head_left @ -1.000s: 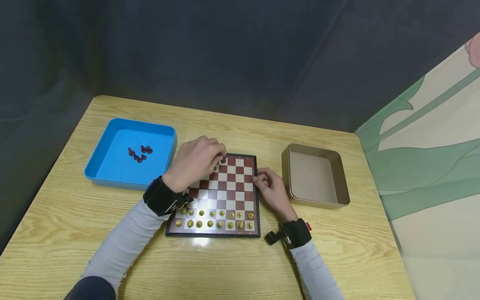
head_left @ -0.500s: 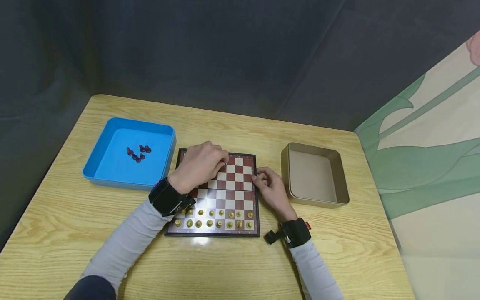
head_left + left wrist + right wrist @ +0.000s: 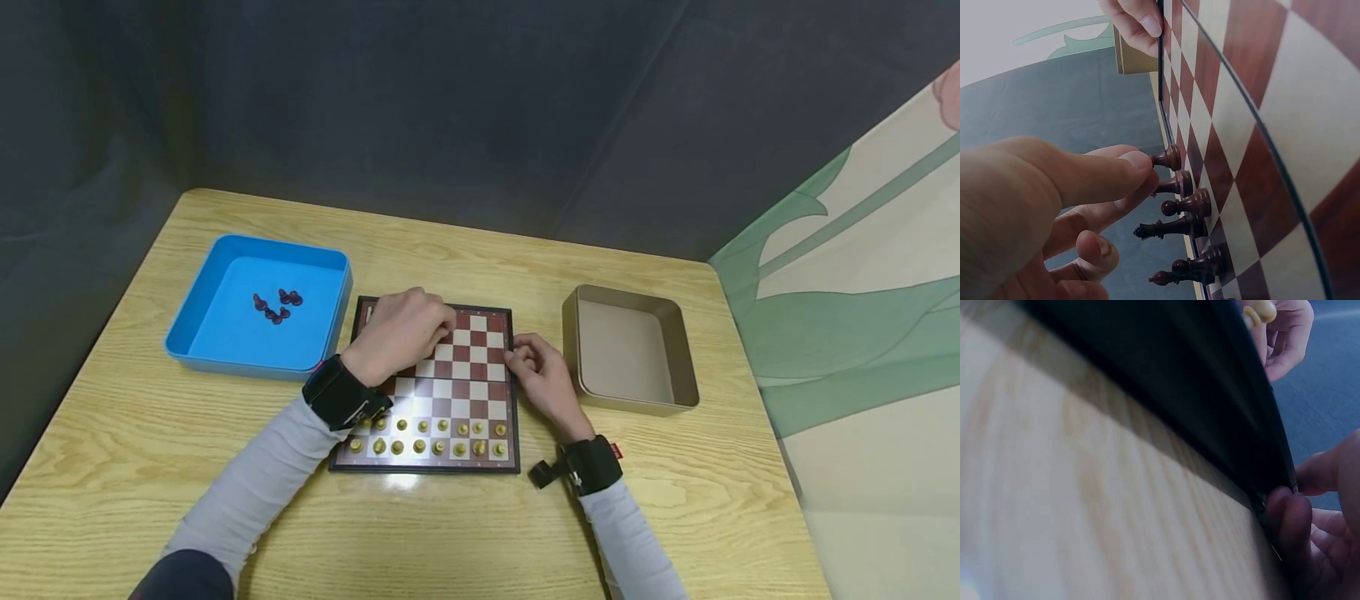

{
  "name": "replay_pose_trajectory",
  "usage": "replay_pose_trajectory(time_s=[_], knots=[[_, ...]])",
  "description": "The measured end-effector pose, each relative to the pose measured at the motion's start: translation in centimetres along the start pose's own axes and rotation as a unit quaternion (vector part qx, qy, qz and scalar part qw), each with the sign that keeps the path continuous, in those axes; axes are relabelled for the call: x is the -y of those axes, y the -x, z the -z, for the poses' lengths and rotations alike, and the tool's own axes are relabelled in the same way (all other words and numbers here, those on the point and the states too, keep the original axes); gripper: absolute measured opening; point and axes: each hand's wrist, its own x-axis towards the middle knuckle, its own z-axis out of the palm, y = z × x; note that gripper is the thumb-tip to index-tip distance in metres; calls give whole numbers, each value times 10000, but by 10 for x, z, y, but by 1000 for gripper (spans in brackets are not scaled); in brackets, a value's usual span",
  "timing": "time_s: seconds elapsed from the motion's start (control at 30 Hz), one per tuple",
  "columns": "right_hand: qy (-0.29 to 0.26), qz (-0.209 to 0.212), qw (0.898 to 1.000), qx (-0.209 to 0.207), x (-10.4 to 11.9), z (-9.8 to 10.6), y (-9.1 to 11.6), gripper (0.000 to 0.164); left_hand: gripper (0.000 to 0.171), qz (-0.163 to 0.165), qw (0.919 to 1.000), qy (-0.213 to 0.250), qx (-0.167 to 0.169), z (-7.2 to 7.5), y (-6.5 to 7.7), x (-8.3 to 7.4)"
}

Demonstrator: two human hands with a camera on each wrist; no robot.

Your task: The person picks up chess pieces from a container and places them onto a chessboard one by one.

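My left hand (image 3: pixel 405 332) is over the far side of the chessboard (image 3: pixel 477 392). In the left wrist view its thumb and a finger pinch the top of a dark chess pawn (image 3: pixel 1169 157), whose base meets the board. Several dark chess pieces (image 3: pixel 1188 203) stand in rows beside it; in the head view the hand hides them. My right hand (image 3: pixel 547 383) grips the board's right edge, with thumb and fingertips on either side of the rim in the right wrist view. Gold chess pieces (image 3: pixel 438 448) fill the two near rows.
A blue tray (image 3: pixel 202 333) with several dark chess pieces (image 3: pixel 277 317) lies left of the board. A beige box (image 3: pixel 639 407) stands to the right, close to my right hand. Dark cloth (image 3: pixel 450 125) hangs behind the wooden table (image 3: pixel 420 542).
My left hand has shifted slightly right and now covers the dark piece that showed at its fingertips. The board's far left corner has come into view. My right hand stays in place.
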Motion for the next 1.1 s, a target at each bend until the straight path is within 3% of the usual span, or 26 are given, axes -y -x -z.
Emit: replay_pose_trajectory(time_s=[0.3,0.7,1.1], knots=[[47,-79,9999,-69,-10,-1,-1,21,14,-4,9999,120,-6,-2,0,0],[-170,-6,9998,32,18,1,2,23,14,63,9998,199,6,-2,0,-1],[-53,-114,9999,-83,-11,-1,-1,22,9,84,9998,148,57,4,1,0]])
